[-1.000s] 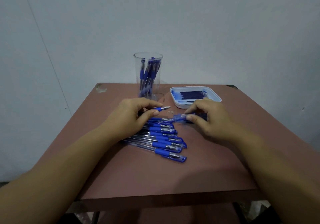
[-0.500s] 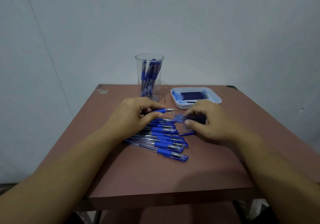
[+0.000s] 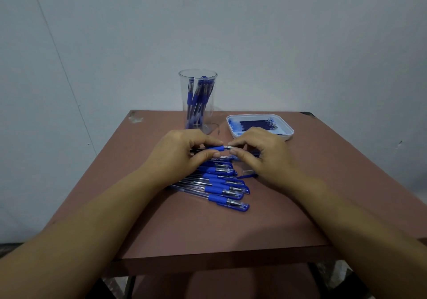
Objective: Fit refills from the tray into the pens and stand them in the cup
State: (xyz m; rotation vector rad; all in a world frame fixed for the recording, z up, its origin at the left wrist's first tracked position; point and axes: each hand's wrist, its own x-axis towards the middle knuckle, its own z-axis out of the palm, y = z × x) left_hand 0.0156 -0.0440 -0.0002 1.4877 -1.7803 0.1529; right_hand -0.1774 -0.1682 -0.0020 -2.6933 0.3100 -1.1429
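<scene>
Right, nearest us on the table [image 3: 208,234] lies the row of pens [image 3: 217,184], side by side with their blue grips toward the right, not yet picked up. Just beside them, by the heel of the right hand [image 3: 261,157], sits a small blue cap [image 3: 246,176], which was not lying there a second ago.

And now the hands meet! The left hand [image 3: 182,153] holds one pen [image 3: 216,148] level above the row, thumb and fingers clamped round its blue grip. The right hand, down at the table a second ago, has come up to it; its thumb and forefinger now pinch the metal tip. I read that as the nose being screwed on or off, so this pen is mid-assembly and not ready for standing. Which way it turns, I cannot tell.

Further back, the clear cup [image 3: 198,113] stands upright with several finished pens inside. To its right, the white tray [image 3: 288,134] holds dark refills [image 3: 254,124] in a bunch. Plenty left to do, judging by that row.
</scene>
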